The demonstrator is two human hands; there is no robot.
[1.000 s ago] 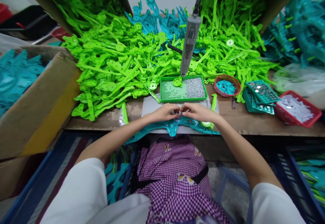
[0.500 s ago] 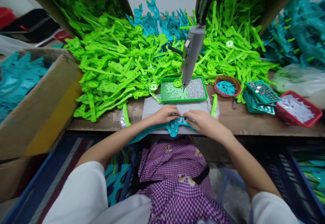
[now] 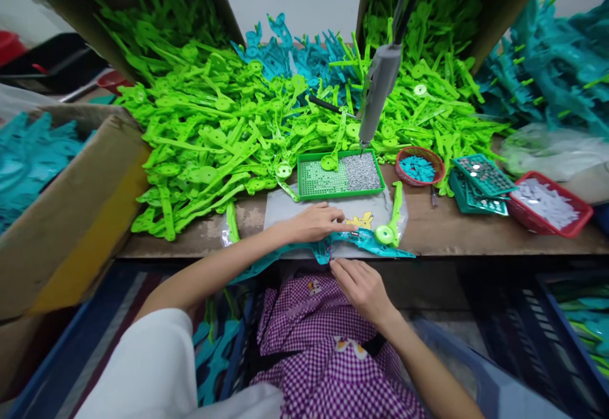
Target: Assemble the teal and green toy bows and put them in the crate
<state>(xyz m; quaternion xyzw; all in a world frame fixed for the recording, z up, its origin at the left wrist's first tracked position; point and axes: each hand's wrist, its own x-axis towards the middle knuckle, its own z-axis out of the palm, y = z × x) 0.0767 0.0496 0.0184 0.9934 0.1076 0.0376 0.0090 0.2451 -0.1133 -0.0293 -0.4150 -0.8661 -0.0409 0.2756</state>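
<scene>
My left hand [image 3: 311,223] rests on a teal plastic part [image 3: 366,241] at the front edge of the wooden bench [image 3: 438,232], fingers curled down on it. A small yellow piece [image 3: 360,220] lies just right of its fingertips, and a green round-ended part [image 3: 387,232] sits on the teal one. My right hand [image 3: 364,289] is below the bench edge over a purple checked apron [image 3: 328,349], fingers slightly bent with nothing seen in them. A grey powered screwdriver [image 3: 379,89] hangs above a green tray [image 3: 340,175] of screws.
Bright green plastic parts [image 3: 214,134] are heaped across the bench, with teal parts [image 3: 547,70] behind and to the right. A red basket [image 3: 419,167] with teal bits, stacked teal trays [image 3: 480,181] and a red tray [image 3: 549,203] of white pieces stand right. A cardboard box [image 3: 71,203] is left.
My right hand has left the teal part and dropped below the bench edge to the apron. The hanging screwdriver has swung right. The yellow piece now shows.
</scene>
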